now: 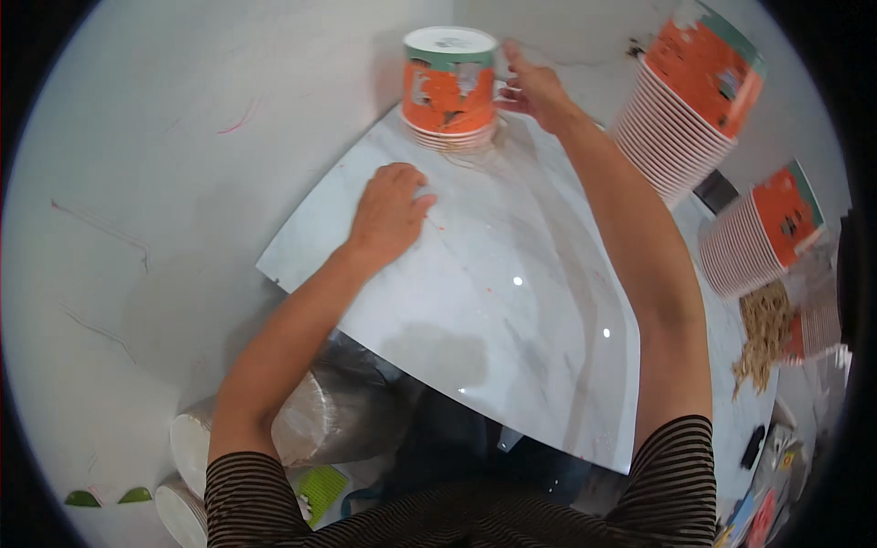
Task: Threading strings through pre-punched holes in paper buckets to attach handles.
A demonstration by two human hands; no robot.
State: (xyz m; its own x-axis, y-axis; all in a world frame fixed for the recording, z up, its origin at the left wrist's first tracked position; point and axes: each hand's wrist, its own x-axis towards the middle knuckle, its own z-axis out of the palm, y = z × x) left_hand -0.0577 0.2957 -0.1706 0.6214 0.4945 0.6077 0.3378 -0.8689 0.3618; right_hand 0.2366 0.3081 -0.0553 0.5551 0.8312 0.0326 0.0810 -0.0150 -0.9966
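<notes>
A short upside-down stack of paper tubs (448, 96), orange and green with white rims, stands at the far end of the marbled white tabletop. My right hand (541, 91) is beside its right side with fingers apart; whether the fingertips touch the tub is hard to tell. A thin tan rubber band or cord (470, 162) appears at the base of the stack. Nearer to me, my left hand (388, 210) hovers over or rests on the tabletop, its fingers loosely bent and the thumb apart. I see nothing held in either hand.
Two tall nested stacks of similar tubs, one farther (676, 119) and one nearer (754, 233), lean at the right. Beside them lies a heap of tan rubber bands (766, 333). A plastic-wrapped bundle (320, 416) sits below the table's left edge, against the white wall (137, 210).
</notes>
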